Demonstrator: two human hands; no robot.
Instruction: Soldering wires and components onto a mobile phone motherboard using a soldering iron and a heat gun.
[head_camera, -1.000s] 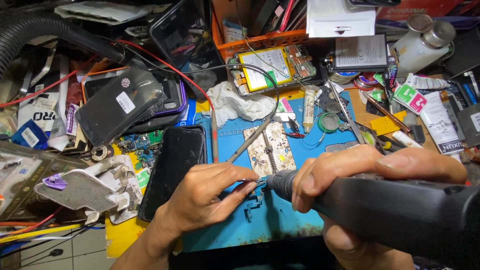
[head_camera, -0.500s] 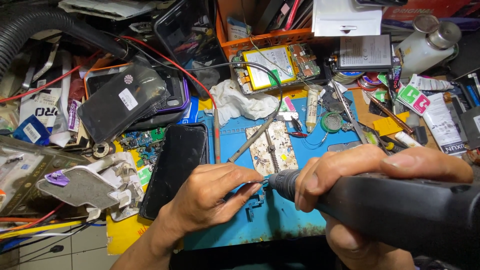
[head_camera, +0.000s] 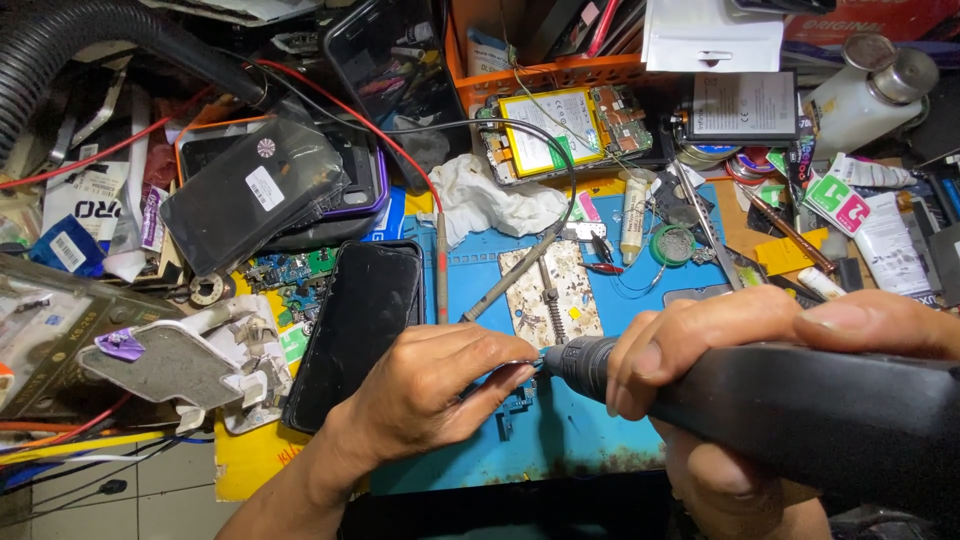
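Pinching a small metal part (head_camera: 515, 368) in my closed left hand (head_camera: 435, 390), I am gripping a black rotary tool (head_camera: 800, 410) in my clenched right hand (head_camera: 760, 350), tip touching it, black phone (head_camera: 355, 330) lying just left

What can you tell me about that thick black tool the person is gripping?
The black tool is a fat, matte, pen-shaped grinder, likely plastic, with a ribbed dark collar at its nose. It lies nearly level, tip pointing left over the blue mat. The right hand wraps around it; its tip meets a small part pinched in the left hand.
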